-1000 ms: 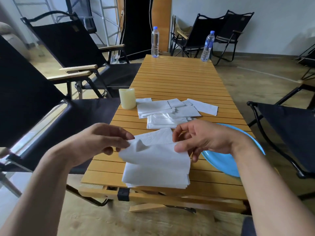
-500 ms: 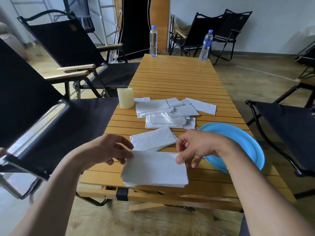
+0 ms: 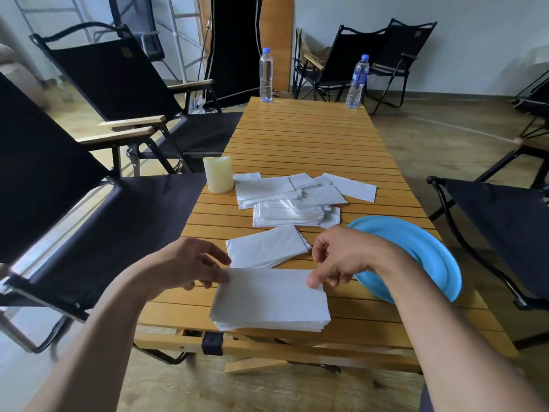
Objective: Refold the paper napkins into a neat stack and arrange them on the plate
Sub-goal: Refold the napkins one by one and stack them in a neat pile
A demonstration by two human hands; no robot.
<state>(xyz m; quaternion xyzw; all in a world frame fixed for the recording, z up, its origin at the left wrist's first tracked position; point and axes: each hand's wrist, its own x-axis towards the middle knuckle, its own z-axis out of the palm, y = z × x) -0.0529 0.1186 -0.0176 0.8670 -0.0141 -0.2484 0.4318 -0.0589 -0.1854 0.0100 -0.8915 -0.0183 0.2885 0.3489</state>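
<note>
Change: since a second earlier, the top napkin (image 3: 270, 289) had come down from a raised, curled hold between the hands and lay flat on the folded stack (image 3: 267, 325); the single folded napkin (image 3: 267, 246) behind it, hidden then, was in plain sight.
Left hand: the left hand (image 3: 190, 263) pinched the far left corner of the top napkin, with the thumb on top and the fingers curled under the edge.
Right hand: the right hand (image 3: 341, 257) gripped the far right corner of that same napkin, the thumb pressed on the paper and the other fingers curled just off the edge.
Folded stack: it sat on the table (image 3: 297, 138) at the near edge, its sides roughly squared, beside the plate and not on it.
Single folded napkin: it lay askew just beyond the stack, between the two hands; whether it touched the stack could not be told.
Loose pile: the loose pile (image 3: 291, 200) was spread at mid-table, its sheets overlapping untidily.
Plate: the blue plate (image 3: 416, 254) rested at the table's right edge, partly hidden behind the right wrist.
Candle: a cream candle (image 3: 218, 173) stood upright at the left edge, just beside the loose pile.
Bottles: two capped water bottles (image 3: 266, 74) stood at the far end.
Chairs: black folding chairs (image 3: 113, 81) flanked the table.
</note>
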